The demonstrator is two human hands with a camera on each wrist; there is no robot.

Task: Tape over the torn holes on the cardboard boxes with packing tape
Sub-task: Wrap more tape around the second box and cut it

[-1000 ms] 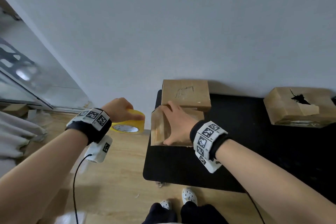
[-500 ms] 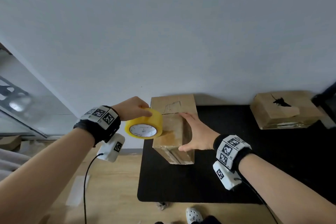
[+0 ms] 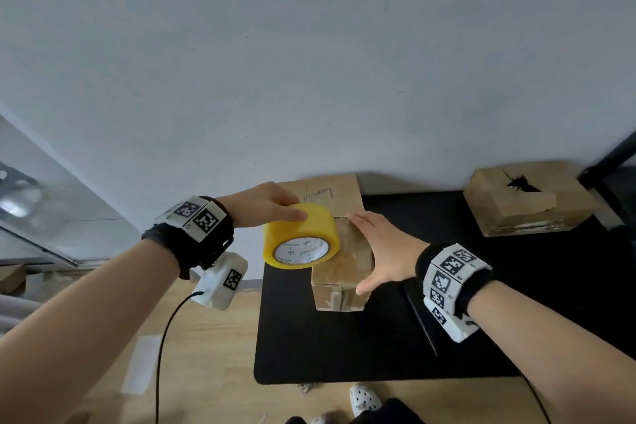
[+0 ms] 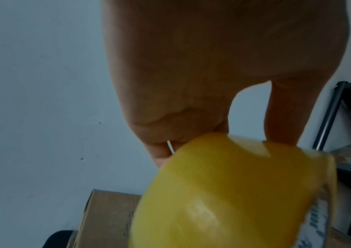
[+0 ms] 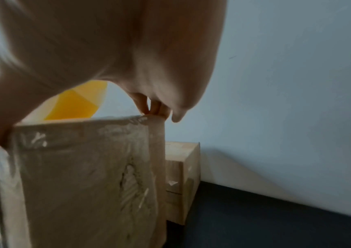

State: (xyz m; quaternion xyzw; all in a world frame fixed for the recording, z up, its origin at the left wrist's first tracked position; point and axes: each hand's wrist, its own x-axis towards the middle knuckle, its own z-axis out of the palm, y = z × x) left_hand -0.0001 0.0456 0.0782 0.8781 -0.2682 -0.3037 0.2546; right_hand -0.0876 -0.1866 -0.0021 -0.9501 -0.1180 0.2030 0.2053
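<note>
A pale wall fills most of the head view, with a wooden floor below it. A black table stands against the wall. Three cardboard boxes sit on it: a torn box at the far right, well apart from the others, with a dark ragged hole in its top; a rear box against the wall at the table's left end; and a taped box just in front of that one, touching it, its sides glossy with clear tape. In the right wrist view a taped-over tear shows on the taped box's side face.

The right hand lies on the top and right side of the taped box, fingers straight and held together, thumb spread toward its near corner. The left hand grips the yellow roll of packing tape, thumb across its outer face, the other fingers hidden behind. The roll hangs above the table's left edge, just beside the taped box; whether it touches the cardboard is unclear
</note>
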